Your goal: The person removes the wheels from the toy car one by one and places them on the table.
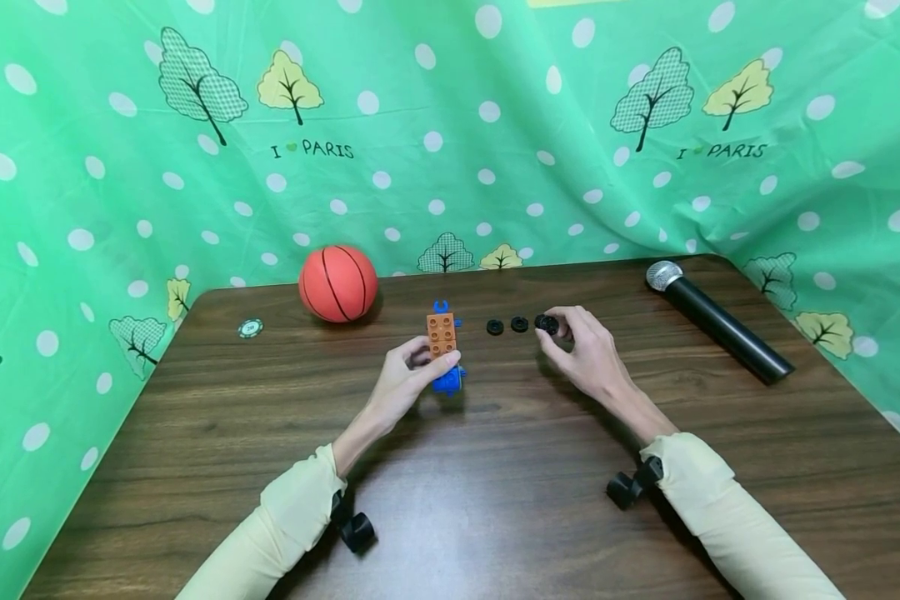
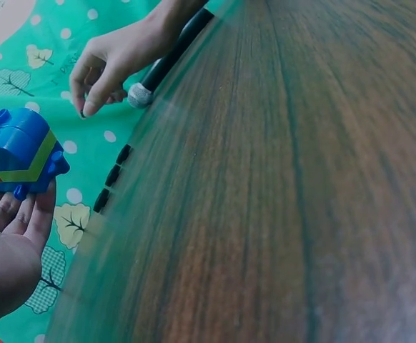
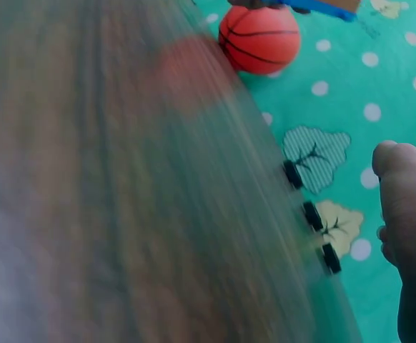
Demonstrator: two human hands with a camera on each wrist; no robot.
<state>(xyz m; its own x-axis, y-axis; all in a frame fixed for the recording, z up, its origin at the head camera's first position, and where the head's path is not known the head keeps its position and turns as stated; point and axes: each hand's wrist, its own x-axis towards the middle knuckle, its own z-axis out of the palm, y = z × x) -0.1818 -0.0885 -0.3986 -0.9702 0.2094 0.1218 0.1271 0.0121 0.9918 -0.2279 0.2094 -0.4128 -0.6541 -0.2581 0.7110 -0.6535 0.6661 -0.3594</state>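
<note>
My left hand grips a toy vehicle body, an orange studded building-block base with a blue end section and a small blue hook. In the left wrist view its blue part carries a yellow-green chevron. My right hand is raised above the table, thumb and fingers pinching what looks like a small black wheel; only a dark sliver of it shows between the fingertips in the left wrist view. Below that hand, several black wheels stand in a row on the table, among them a left one and a middle one.
An orange-red toy basketball sits at the table's back left, with a teal-and-white poker chip left of it. A black microphone lies at the right. The brown wooden table meets a green printed curtain behind.
</note>
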